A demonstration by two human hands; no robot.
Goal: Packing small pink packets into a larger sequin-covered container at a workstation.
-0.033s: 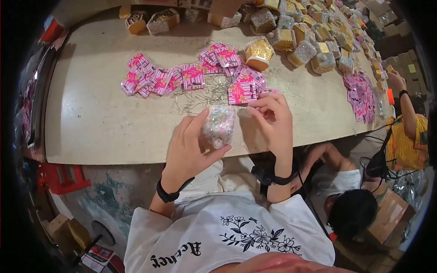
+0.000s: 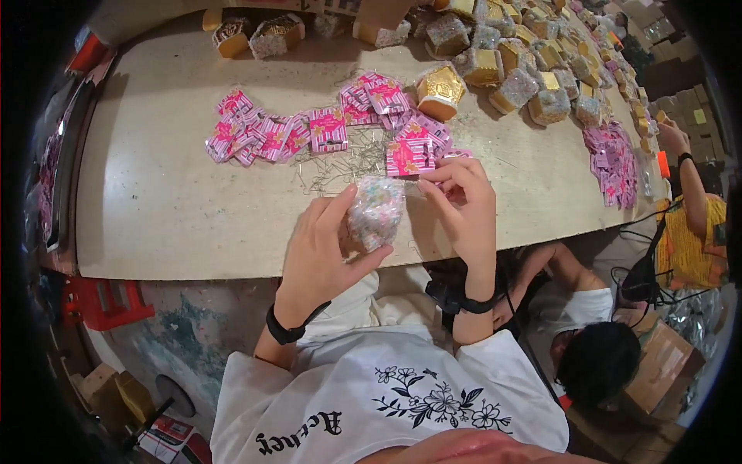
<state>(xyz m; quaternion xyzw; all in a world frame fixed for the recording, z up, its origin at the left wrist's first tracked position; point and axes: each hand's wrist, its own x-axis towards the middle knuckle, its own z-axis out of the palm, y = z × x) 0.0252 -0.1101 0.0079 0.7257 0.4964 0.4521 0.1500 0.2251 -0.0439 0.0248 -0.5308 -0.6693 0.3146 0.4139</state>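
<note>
My left hand (image 2: 318,246) holds a glittery, house-shaped ornament (image 2: 377,213) above the table's near edge, fingers behind it and thumb below. Pale sparkling bits with pastel dots cover the side I see. To its right my right hand (image 2: 461,203) has thumb and forefinger brought together; anything in the pinch is too small to make out. Just beyond lie pink striped cards (image 2: 410,157) in loose piles, one close to the right fingertips. Thin metal pins (image 2: 357,160) are scattered between the cards and the ornament. A gold-faced ornament (image 2: 440,89) stands behind the cards.
Many gold and glitter ornaments (image 2: 514,91) crowd the far right of the table (image 2: 170,209). Another pink card pile (image 2: 610,164) lies at the right edge. A person in white (image 2: 583,309) sits close on my right; another person's arm (image 2: 692,178) reaches in beyond. A red stool (image 2: 108,301) stands left.
The ornament in my left hand has turned and tilted slightly to the right, showing more of its front. My right hand has barely moved.
</note>
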